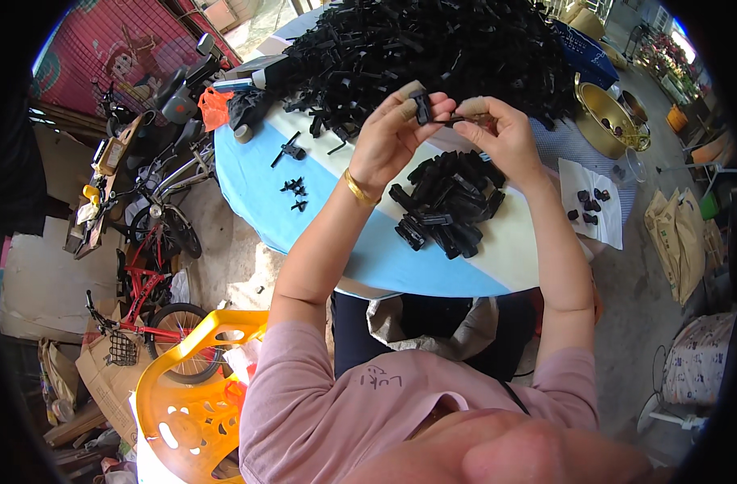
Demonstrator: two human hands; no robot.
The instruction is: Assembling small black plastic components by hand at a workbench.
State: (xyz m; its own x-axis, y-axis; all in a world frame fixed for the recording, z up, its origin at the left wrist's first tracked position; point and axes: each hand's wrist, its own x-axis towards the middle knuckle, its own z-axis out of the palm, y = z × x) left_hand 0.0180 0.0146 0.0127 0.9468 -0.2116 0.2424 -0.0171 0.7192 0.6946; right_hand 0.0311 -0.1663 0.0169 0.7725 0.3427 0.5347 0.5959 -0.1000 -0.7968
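Above the table, my left hand (391, 133) pinches a small black plastic part (421, 107) between thumb and fingers. Close beside it my right hand (501, 137) grips a thin black strip (444, 123), whose tip reaches toward that part; whether the two touch I cannot tell. Beige coverings wrap some fingertips. Below the hands lies a heap of black plastic pieces (457, 202) on the blue and cream tabletop (336, 242). Beyond them rises a large pile of black parts (425, 52). A few small black pieces (296, 194) and one longer part (288, 151) lie to the left.
On the right, a white sheet (602, 181) bears several black bits, near a gold pot (588, 129) and a clear cup (633, 167). A blue box (582, 52) stands behind. An orange bag (215, 107) sits at the left edge. A yellow chair (154, 387) is nearby.
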